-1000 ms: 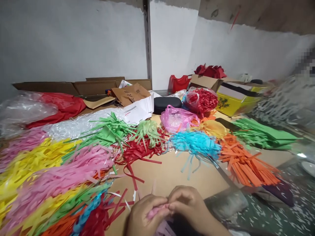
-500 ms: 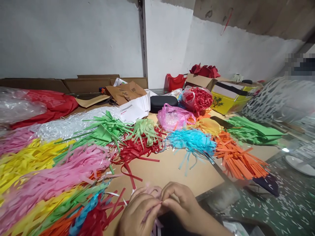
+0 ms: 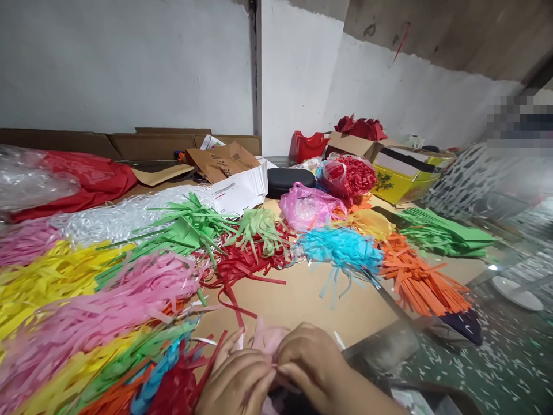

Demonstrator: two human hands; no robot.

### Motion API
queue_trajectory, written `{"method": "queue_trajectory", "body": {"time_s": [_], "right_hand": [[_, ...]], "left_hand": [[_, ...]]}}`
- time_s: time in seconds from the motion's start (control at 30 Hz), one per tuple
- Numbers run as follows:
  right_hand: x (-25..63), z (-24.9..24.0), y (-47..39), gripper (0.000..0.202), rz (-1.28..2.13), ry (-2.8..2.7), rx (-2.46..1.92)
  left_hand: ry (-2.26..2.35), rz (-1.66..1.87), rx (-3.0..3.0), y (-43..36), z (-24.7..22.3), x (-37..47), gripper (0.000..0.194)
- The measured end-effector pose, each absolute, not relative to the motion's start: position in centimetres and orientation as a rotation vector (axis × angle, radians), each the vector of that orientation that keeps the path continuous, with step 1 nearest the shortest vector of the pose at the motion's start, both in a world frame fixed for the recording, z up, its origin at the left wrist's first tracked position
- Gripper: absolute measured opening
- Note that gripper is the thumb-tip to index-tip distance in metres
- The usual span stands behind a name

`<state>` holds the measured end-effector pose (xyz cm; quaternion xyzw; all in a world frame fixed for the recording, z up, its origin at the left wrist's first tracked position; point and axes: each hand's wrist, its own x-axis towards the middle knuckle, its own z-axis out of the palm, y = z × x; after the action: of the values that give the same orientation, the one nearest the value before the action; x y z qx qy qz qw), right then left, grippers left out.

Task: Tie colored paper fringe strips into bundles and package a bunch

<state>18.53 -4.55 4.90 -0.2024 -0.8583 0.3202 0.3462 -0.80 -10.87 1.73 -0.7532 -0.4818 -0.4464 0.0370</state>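
Glasses case (image 3: pixel 291 181) sits behind the pink plastic bag (image 3: pixel 311 208).

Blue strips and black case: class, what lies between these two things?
The pink bag lies between the blue strips and the black case, as the head view shows.

Head view: the camera, worn on the person's head, faces forward and obliquely down across the tan work surface (image 3: pixel 276 294). At close range, the left hand (image 3: pixel 237 377) and right hand (image 3: pixel 313 363) occupy 6 o'clock; the pale wall (image 3: pixel 298 75) lies farther off at 12, the green floor (image 3: pixel 479 374) at 4.
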Motion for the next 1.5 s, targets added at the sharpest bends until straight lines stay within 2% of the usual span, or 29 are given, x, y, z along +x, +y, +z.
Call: {"method": "queue_trajectory", "body": {"time_s": [0.4,0.77,1.13,1.3,1.5], "right_hand": [[17.3,4.3,-5.4,0.009,0.767,-2.264,-0.476],[16.7,3.9,-5.3,0.009,0.648,-2.287,-0.418],[16.9,4.5,-5.5,0.007,0.721,-2.293,-0.443],[17.2,4.4,-5.5,0.009,0.743,-2.306,-0.461],[17.0,4.7,-5.9,0.007,0.736,-2.284,-0.456]], "left_hand": [[-1.457,-1.326,-2.322,-12.0,1.0,-2.4,0.010],[-1.378,-1.350,-2.310,-12.1,1.5,-2.8,0.016],[-1.396,-1.325,-2.388,-12.3,0.3,-2.7,0.015],[-1.375,-1.306,-2.420,-12.3,0.2,-3.0,0.021],[-1.618,-1.373,-2.374,-12.1,-0.2,-1.2,0.010]]}}
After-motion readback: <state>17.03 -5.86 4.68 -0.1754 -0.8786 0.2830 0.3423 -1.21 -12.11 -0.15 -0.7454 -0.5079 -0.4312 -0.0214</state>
